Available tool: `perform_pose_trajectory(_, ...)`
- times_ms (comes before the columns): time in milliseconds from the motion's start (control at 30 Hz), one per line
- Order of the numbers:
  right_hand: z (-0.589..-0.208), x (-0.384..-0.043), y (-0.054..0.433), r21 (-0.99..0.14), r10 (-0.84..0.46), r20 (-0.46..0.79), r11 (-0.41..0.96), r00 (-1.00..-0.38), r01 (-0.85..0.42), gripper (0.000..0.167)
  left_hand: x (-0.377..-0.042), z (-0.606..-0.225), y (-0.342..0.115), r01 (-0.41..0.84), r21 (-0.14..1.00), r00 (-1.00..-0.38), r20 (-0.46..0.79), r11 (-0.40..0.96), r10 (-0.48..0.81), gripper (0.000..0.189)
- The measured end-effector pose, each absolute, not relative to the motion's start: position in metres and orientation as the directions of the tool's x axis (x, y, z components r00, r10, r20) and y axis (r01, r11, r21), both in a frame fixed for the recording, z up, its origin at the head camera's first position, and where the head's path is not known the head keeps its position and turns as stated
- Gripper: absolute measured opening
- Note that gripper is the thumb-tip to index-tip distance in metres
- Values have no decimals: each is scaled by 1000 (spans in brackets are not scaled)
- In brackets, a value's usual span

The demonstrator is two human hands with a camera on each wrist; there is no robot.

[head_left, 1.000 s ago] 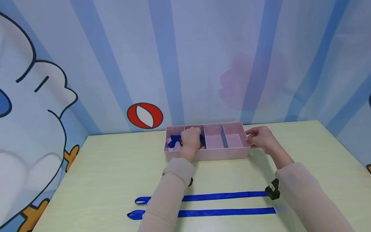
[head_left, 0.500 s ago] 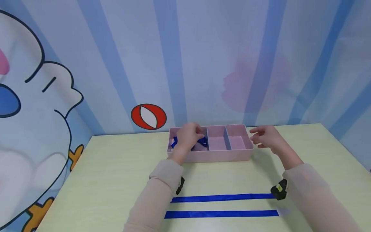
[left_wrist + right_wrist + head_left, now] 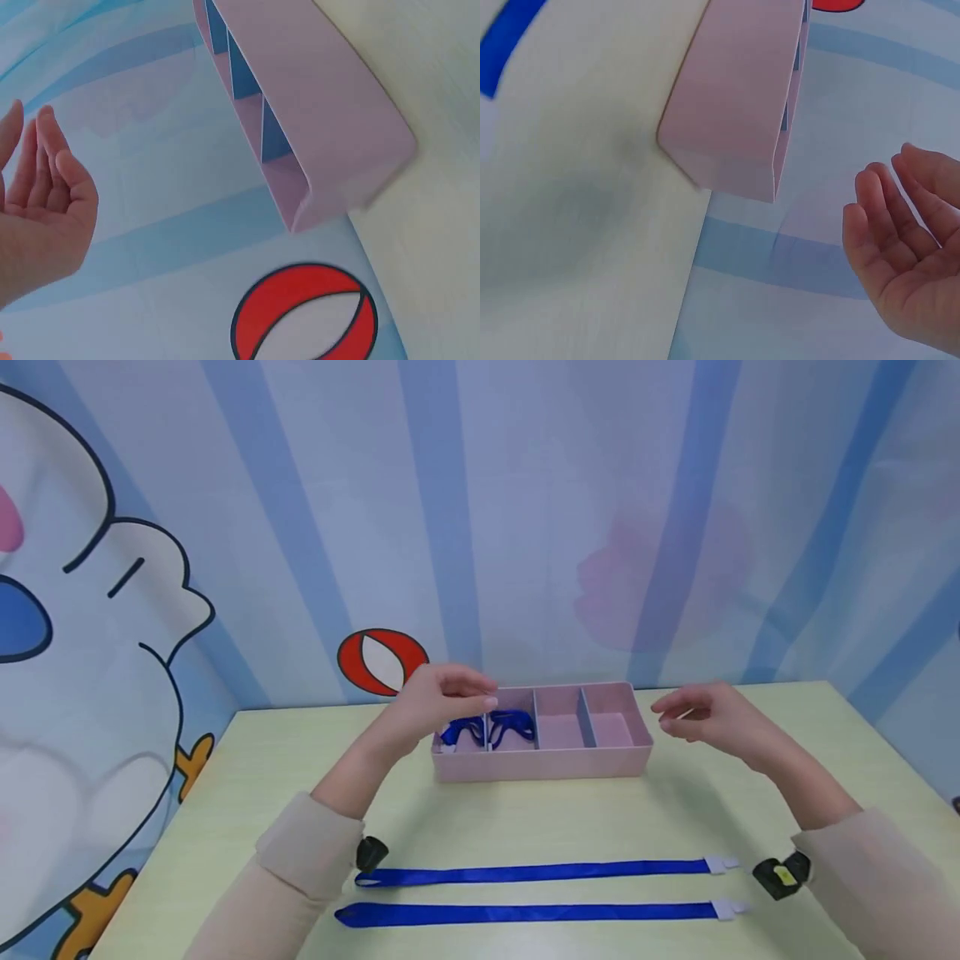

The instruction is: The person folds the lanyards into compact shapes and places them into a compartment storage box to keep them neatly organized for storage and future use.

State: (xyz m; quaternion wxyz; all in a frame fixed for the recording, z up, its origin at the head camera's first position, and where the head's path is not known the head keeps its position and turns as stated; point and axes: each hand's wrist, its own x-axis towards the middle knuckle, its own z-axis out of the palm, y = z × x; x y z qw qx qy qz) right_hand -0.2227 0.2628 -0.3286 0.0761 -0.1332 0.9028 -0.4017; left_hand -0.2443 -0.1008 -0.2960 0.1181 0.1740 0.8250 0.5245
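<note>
We see the left grip point(image 3: 442, 697) near the box's nine o'clock end, fingers relaxed, thumb apart, holding nothing. The right grip point(image 3: 708, 714), just beside the three o'clock end, is loosely bent, also without any thing. Between them, the pink box point(image 3: 540, 766) carries one folded strap point(image 3: 463, 732) in its nine o'clock compartment and another folded strap point(image 3: 513, 723) in the next; the dividers point(image 3: 587, 718), we judge, prevent their mixing. Toward six o'clock on the desk point(image 3: 262, 760), a far strap point(image 3: 540, 872) and a near strap point(image 3: 525, 913) lie straight, almost parallel, white clips point(image 3: 726, 908) at three o'clock, probably to avoid tangling.
</note>
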Motion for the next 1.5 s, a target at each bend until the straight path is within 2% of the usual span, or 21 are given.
perform_pose_trajectory(267, -343, -197, 280, -704, -388, -20, 660, -922, -263, 26, -210, -315, -159, 142, 849, -904, -99, 510, 417, 18)
perform_pose_trajectory(467, -373, -181, 297, -706, -451, -50, 648, -891, -288, 24, -191, -348, -201, 99, 802, -863, -226, 590, 452, 20)
perform_pose_trajectory(633, -400, -171, 307, -669, -506, -51, 658, -861, -347, 21, -177, -371, -225, 71, 738, -861, -295, 671, 415, 20)
perform_pose_trajectory(800, -414, -164, 310, -681, -484, -84, 666, -871, -305, 21, -164, -389, -238, -39, 765, -840, -373, 643, 394, 23)
perform_pose_trajectory(933, -424, -161, 312, -695, -512, -60, 637, -857, -332, 23, -161, -398, -237, -78, 773, -820, -409, 630, 401, 24)
perform_pose_trajectory(1200, -434, -159, 301, -673, -566, 2, 609, -824, -420, 28, -160, -412, -231, -26, 716, -832, -402, 697, 382, 18)
perform_pose_trajectory(1500, -430, -158, 294, -610, -546, -81, 689, -834, -392, 18, -160, -412, -229, 125, 676, -841, -317, 726, 439, 10)
